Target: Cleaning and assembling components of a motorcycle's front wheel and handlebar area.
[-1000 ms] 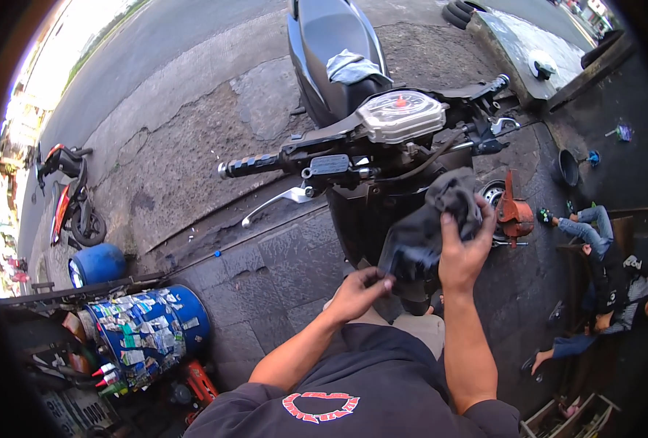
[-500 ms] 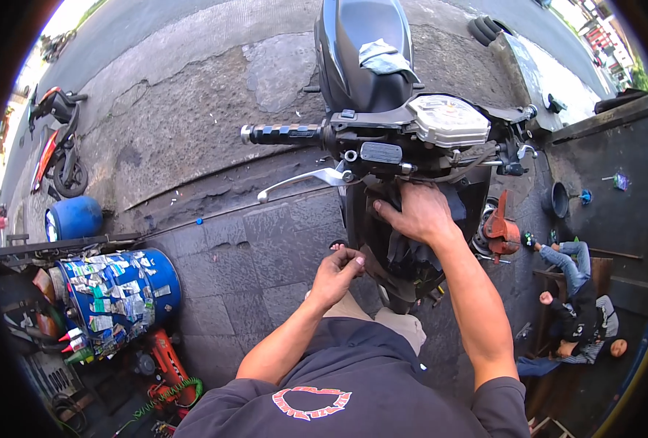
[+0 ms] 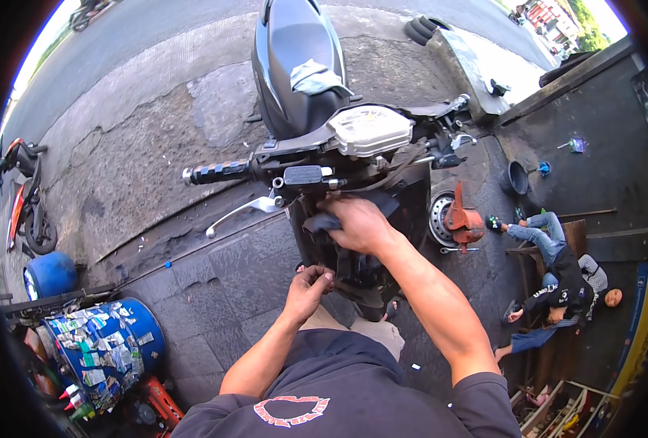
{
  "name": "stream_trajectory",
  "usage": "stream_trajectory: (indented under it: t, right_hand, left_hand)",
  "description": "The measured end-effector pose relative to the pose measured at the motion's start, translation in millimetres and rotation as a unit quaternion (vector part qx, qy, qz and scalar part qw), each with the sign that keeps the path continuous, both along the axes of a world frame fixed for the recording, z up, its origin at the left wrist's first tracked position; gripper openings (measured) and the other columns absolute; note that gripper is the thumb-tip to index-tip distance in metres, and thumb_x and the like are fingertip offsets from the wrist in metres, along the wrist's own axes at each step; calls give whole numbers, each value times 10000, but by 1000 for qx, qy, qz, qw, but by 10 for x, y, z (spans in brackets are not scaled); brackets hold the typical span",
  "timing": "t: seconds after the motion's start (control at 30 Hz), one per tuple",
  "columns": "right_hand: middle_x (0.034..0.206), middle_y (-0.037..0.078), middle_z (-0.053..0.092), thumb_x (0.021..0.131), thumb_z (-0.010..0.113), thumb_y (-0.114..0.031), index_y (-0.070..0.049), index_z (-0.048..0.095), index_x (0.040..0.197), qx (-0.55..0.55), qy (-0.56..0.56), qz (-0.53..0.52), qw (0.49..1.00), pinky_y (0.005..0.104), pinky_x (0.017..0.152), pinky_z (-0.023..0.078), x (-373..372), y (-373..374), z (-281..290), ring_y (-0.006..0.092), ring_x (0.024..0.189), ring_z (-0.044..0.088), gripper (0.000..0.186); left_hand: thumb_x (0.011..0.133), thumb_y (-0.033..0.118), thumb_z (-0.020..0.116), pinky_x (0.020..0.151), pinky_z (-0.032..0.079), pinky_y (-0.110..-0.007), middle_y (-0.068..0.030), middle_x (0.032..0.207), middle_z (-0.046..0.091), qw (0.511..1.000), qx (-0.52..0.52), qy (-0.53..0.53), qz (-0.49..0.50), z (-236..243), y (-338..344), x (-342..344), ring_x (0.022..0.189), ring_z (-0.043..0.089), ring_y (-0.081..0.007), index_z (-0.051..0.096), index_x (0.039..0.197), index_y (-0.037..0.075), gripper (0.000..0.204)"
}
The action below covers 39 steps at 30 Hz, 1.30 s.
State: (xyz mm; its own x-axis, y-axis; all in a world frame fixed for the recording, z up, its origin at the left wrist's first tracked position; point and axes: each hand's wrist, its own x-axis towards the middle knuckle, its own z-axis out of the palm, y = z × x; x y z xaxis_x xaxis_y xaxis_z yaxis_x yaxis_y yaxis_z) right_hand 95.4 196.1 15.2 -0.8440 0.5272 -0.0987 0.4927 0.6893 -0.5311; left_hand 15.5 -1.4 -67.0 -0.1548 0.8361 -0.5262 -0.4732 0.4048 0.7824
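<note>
My right hand [image 3: 357,223] grips a dark grey cloth [image 3: 324,225] against the inside of the scooter's black front panel [image 3: 408,212], just below the handlebar. My left hand [image 3: 308,290] is closed near the panel's lower edge, lower and to the left of my right hand; what its fingers hold is unclear. Above them are a silver meter housing [image 3: 369,130], a brake reservoir [image 3: 302,175], a left grip [image 3: 218,172] and a silver lever [image 3: 240,212]. A pale rag [image 3: 313,77] lies on the seat [image 3: 294,40].
Blue drums [image 3: 105,358] and a parked scooter [image 3: 28,219] stand left. A red tool stand [image 3: 462,223], wheel rim [image 3: 441,219], bucket [image 3: 514,177], wooden rack [image 3: 557,405] and seated people [image 3: 557,285] are right. Tyres [image 3: 422,29] lie by a concrete ledge.
My right hand has moved left and into the front panel with the cloth, turning over. My left hand has drawn slightly down and left. The view has shifted with my head.
</note>
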Motion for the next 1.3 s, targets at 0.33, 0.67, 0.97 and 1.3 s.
stream_trajectory:
  t: [0.33, 0.67, 0.97, 1.3]
  right_hand:
    - [990, 235, 679, 802, 653, -163, 30, 623, 1125, 190, 110, -287, 932, 424, 837, 509, 984, 523, 19, 400, 905, 658, 377]
    - [976, 197, 687, 784, 678, -115, 15, 645, 1060, -62, 86, -113, 988, 402, 848, 510, 377, -113, 372, 338, 945, 658, 307]
    - [938, 175, 671, 877, 673, -199, 31, 588, 1102, -376, 181, -336, 844, 342, 828, 499, 227, -1453, -21, 266, 900, 659, 333]
    - [1233, 214, 572, 858, 654, -114, -7, 517, 1278, -236, 249, -223, 912, 404, 964, 460, 788, -1799, -210, 369, 1139, 568, 454]
  left_hand:
    - [938, 167, 584, 715, 476, -252, -28, 798, 613, 997, -41, 51, 37, -112, -163, -185, 744, 573, -100, 623, 964, -15, 188]
    - [986, 244, 520, 714, 481, -256, -29, 779, 625, 997, -36, 34, 53, -87, -246, 34, 727, 586, -103, 624, 999, -19, 283]
    - [967, 549, 435, 894, 470, -336, -75, 1114, 590, 980, 55, -48, 185, 285, -329, 383, 999, 578, -196, 544, 1183, 28, 574]
    - [1013, 236, 387, 788, 524, -332, -97, 1011, 646, 969, -82, -120, 199, 73, -418, 445, 910, 633, -182, 599, 1084, -3, 327]
